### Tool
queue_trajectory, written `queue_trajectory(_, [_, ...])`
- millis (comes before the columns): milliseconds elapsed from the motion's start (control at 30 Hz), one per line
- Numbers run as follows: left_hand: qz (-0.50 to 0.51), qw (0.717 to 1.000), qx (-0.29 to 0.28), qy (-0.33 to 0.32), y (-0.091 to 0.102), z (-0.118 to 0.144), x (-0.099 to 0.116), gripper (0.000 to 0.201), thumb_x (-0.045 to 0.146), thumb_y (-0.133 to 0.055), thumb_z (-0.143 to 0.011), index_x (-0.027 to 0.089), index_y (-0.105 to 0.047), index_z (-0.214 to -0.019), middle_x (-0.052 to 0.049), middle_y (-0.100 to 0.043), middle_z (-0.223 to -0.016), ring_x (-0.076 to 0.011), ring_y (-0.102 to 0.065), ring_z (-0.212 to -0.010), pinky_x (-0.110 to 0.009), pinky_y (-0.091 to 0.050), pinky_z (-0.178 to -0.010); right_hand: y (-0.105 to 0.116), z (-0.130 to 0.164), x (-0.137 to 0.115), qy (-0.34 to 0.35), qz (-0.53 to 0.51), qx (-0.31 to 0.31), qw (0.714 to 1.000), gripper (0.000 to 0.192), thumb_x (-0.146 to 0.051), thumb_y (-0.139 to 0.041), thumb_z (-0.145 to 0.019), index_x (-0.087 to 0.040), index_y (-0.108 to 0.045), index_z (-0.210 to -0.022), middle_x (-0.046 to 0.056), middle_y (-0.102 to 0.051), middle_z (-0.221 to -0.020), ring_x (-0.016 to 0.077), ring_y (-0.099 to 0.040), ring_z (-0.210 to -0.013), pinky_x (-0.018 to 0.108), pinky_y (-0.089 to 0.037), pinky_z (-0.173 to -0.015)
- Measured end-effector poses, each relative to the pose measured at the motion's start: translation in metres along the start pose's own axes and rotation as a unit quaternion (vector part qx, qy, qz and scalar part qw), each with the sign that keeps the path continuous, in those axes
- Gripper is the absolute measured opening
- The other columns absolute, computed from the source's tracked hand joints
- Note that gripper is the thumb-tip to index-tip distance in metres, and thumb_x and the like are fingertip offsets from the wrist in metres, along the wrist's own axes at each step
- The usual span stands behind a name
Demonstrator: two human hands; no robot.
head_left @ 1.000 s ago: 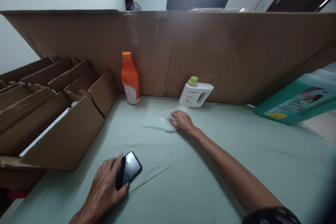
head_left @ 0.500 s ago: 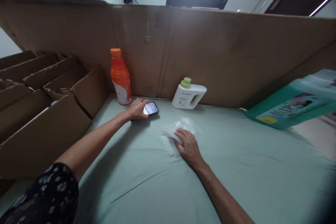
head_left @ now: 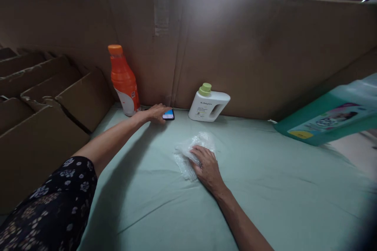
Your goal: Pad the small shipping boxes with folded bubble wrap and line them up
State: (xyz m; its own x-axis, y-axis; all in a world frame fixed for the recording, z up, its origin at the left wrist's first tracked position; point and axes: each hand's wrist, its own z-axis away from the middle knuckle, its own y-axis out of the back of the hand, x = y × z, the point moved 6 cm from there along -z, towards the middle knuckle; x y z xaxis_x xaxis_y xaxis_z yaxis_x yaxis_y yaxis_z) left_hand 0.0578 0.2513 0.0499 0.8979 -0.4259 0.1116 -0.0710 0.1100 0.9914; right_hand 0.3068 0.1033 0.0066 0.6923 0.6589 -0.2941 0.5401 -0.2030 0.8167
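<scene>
My left hand (head_left: 157,113) reaches to the foot of the cardboard wall and covers the left part of a smartphone (head_left: 169,115). The phone lies flat on the green sheet with its lit screen up, my fingers and thumb on either side of it. Just to the left stands an orange and white bottle (head_left: 125,84). My right hand (head_left: 207,168) rests on a crumpled piece of clear bubble wrap (head_left: 187,162), its fingers curled over the near right edge. Behind the wrap is a white bottle (head_left: 207,106) with a green cap.
A tall cardboard wall (head_left: 235,47) closes off the back. Cardboard compartments (head_left: 38,125) stand at the left. A large jug of green liquid (head_left: 326,115) appears tilted at the right. Creased green cloth (head_left: 165,211) covers the surface.
My left hand has moved the phone back toward the cardboard wall and laid it flat from a tilted position. My right hand stays on the bubble wrap. The view has dipped slightly.
</scene>
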Motion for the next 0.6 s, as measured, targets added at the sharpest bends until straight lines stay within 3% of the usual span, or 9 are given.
queue_trajectory(233, [0.008,0.999,0.010,0.044,-0.008,0.017,-0.025,0.092,0.046,-0.067,-0.070,0.021,-0.035,-0.153,-0.016,-0.053,-0.144,-0.0383,-0.048,-0.131,-0.049,-0.038,-0.108,0.000,0.000,0.000,0.005,-0.003,0.008,1.000,0.024,-0.016,-0.059,-0.086,-0.021,-0.069,-0.107,0.011,-0.072,-0.116,0.0283,-0.064,-0.109,0.042,-0.048,-0.092])
queue_trajectory(400, [0.023,0.997,0.008,0.068,-0.021,0.014,-0.041,0.095,0.050,-0.063,-0.073,0.015,-0.031,-0.156,-0.017,-0.050,-0.148,-0.0350,-0.047,-0.135,-0.042,-0.038,-0.112,0.000,0.000,0.000,-0.010,-0.010,0.002,1.000,0.024,-0.016,-0.061,-0.086,-0.021,-0.069,-0.108,0.011,-0.072,-0.117,0.0284,-0.064,-0.111,0.043,-0.049,-0.092])
queue_trajectory(600, [0.024,0.998,0.014,0.063,-0.016,0.014,-0.042,0.089,0.042,-0.061,-0.074,0.011,-0.035,-0.153,-0.016,-0.053,-0.146,-0.0325,-0.050,-0.133,-0.038,-0.039,-0.112,0.003,-0.001,-0.002,-0.021,-0.033,-0.015,0.999,0.026,-0.014,-0.065,-0.084,-0.020,-0.069,-0.108,0.012,-0.071,-0.118,0.0287,-0.063,-0.112,0.044,-0.049,-0.094])
